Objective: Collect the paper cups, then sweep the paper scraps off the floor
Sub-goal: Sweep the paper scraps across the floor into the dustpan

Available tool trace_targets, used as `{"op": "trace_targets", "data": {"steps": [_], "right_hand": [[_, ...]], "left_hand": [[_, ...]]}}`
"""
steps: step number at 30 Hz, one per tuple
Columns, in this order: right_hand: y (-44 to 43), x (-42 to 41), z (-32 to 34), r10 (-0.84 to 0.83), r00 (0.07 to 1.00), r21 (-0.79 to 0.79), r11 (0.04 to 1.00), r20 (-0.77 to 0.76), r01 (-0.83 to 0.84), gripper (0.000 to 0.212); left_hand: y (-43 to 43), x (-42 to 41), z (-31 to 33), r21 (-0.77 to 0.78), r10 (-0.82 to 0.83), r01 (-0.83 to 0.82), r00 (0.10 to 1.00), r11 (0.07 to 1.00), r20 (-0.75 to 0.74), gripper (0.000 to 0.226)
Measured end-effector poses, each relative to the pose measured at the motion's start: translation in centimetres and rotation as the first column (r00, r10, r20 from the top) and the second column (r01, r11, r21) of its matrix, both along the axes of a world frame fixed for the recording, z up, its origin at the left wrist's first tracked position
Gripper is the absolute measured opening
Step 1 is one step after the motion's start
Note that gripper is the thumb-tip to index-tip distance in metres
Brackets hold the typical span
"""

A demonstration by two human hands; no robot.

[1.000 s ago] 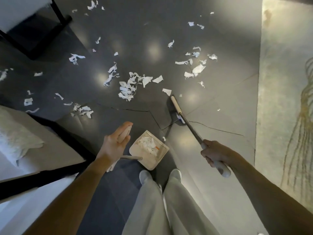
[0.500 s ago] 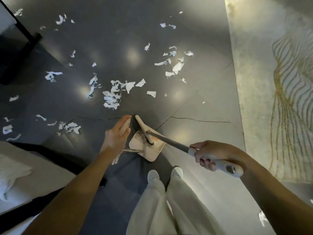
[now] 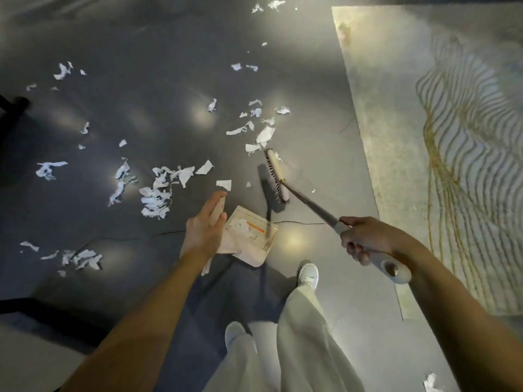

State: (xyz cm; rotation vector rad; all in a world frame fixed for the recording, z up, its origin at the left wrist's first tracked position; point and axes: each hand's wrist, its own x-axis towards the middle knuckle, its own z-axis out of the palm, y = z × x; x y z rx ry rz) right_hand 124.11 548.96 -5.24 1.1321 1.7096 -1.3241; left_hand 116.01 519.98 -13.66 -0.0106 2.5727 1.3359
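Note:
My left hand (image 3: 204, 230) grips the upright handle of a cream dustpan (image 3: 249, 239) that holds some white scraps. The grey handle of a broom is gripped by my right hand (image 3: 365, 239). Its brush head (image 3: 276, 179) sits on the dark floor just beyond the pan, beside a cluster of paper scraps (image 3: 261, 131). A bigger heap of scraps (image 3: 158, 193) lies left of the pan. More scraps (image 3: 82, 257) are scattered at the lower left and far back. No paper cups are in view.
A pale rug (image 3: 410, 137) with a gold line pattern covers the floor on the right. One scrap (image 3: 431, 381) lies near the bottom right. My legs and white shoes (image 3: 308, 274) stand behind the pan. A dark furniture frame (image 3: 17, 304) edges the lower left.
The brush head has gone from inside the dustpan out to the floor beyond it, near the right scrap cluster. The view has shifted right and my right foot has stepped forward.

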Motion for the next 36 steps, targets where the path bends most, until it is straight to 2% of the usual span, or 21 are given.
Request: {"op": "trace_targets", "data": {"steps": [3,9,12,15,17,19,21,28,32,36], "right_hand": [[4.8,-2.2,-1.4,0.045,0.999,0.054,0.998,-0.018,-0.044,0.026],[11.9,-6.2,-5.7,0.343,0.939,0.212,0.918,0.007,-0.337,0.018],[12.9,-7.4,-7.1,0.387,0.921,0.187,0.903,0.041,-0.387,0.027],[12.1,-7.8,-7.5,0.410,0.912,0.096,0.908,0.010,-0.409,0.035],[11.3,-7.7,-7.0,0.353,0.935,-0.036,0.935,0.014,-0.353,0.032],[11.2,-7.8,-6.0,0.205,0.976,-0.176,0.966,0.078,-0.189,0.031],[11.2,-8.0,-4.6,0.101,0.987,-0.222,0.973,0.123,-0.072,0.034],[11.7,-10.7,-0.4,0.228,0.973,-0.167,0.961,0.029,-0.220,0.026],[13.7,-15.1,0.4,0.240,0.970,-0.143,0.959,-0.040,-0.243,0.022],[14.8,-21.5,0.6,0.238,0.966,-0.114,0.962,-0.102,-0.249,0.025]], "left_hand": [[4.5,-2.3,-0.5,-0.011,0.033,-0.033,0.999,0.999,0.022,0.042],[12.1,-7.8,-1.0,-0.020,0.049,-0.048,0.997,0.999,0.059,0.039],[15.5,-9.8,-1.1,-0.028,0.042,-0.040,0.997,0.999,0.071,0.036],[17.6,-10.8,-1.5,-0.048,0.042,-0.038,0.995,0.998,0.085,0.039],[18.0,-10.8,-1.5,-0.060,0.049,-0.044,0.995,0.997,0.082,0.042],[18.1,-10.7,-1.2,-0.074,0.052,-0.046,0.996,0.996,0.079,0.041],[17.7,-10.6,-1.0,-0.079,0.066,-0.061,0.996,0.995,0.066,0.040],[16.2,-10.9,-0.1,-0.017,0.206,-0.206,0.978,0.978,0.014,0.044],[16.7,-13.8,0.5,0.055,0.336,-0.336,0.942,0.940,0.006,0.045],[17.7,-18.6,0.4,0.065,0.351,-0.350,0.936,0.934,0.005,0.043]]}}
